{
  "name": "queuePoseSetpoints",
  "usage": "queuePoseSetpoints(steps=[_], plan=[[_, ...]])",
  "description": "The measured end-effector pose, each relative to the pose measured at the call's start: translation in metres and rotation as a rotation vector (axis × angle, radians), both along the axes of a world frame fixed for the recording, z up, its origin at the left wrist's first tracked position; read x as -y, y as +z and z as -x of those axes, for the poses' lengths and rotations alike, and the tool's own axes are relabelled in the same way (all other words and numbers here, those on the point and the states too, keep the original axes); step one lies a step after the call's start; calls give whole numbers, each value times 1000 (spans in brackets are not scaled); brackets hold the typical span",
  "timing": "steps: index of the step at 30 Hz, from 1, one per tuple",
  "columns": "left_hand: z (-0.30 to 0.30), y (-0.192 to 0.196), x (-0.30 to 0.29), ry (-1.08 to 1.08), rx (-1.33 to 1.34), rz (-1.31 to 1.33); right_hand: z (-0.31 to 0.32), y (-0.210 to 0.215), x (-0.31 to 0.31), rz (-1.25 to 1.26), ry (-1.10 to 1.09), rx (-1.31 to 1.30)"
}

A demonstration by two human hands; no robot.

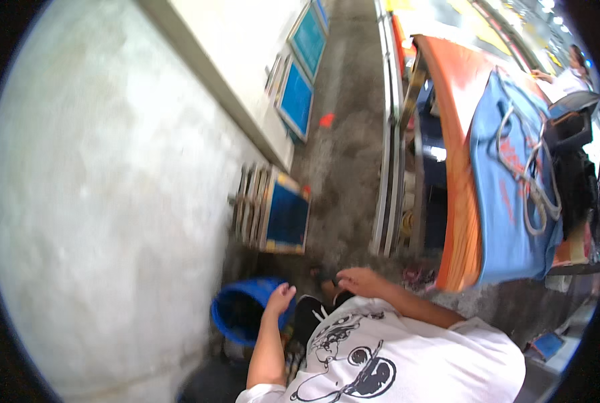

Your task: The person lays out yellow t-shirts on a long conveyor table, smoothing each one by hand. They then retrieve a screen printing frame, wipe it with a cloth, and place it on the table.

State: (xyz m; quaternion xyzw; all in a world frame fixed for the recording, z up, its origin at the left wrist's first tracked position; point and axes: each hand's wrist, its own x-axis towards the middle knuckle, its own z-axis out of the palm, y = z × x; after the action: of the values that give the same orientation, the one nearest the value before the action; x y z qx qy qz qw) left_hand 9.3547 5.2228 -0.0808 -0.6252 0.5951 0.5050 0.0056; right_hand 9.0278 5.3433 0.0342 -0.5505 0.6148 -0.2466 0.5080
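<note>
Blue bucket (236,312) sits on the floor at 7 o'clock, beside stacked blue framed screens (283,218). Left hand (280,299) rests loosely curled on its rim. Right hand (360,281), at 6 o'clock, half-open, grips nothing visible.

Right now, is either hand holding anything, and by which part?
The left hand rests on the rim of the blue bucket, fingers loose. The right hand seems to touch something dark below it; a grip cannot be told.

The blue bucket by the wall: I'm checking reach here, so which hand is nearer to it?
Left. The left hand is over the blue bucket's right rim, possibly touching it. The right hand is farther right, apart from it, above the dark footwear.
</note>
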Motion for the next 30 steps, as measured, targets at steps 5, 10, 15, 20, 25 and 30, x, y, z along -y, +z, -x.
queuePoseSetpoints(steps=[5,10,15,20,25,30], plan=[[34,-10,120,-205,191,90,30,60,66,38,-331,56],[80,-38,244,-244,198,-238,27,69,97,-133,-736,299],[176,-35,357,-735,383,-131,59,57,169,-162,-1117,554],[303,-76,484,-959,479,-171,158,28,288,-226,-1360,570],[460,-62,634,-903,246,-60,281,20,398,-19,-1306,550],[607,-35,771,-738,114,18,414,46,521,-140,-1390,649]])
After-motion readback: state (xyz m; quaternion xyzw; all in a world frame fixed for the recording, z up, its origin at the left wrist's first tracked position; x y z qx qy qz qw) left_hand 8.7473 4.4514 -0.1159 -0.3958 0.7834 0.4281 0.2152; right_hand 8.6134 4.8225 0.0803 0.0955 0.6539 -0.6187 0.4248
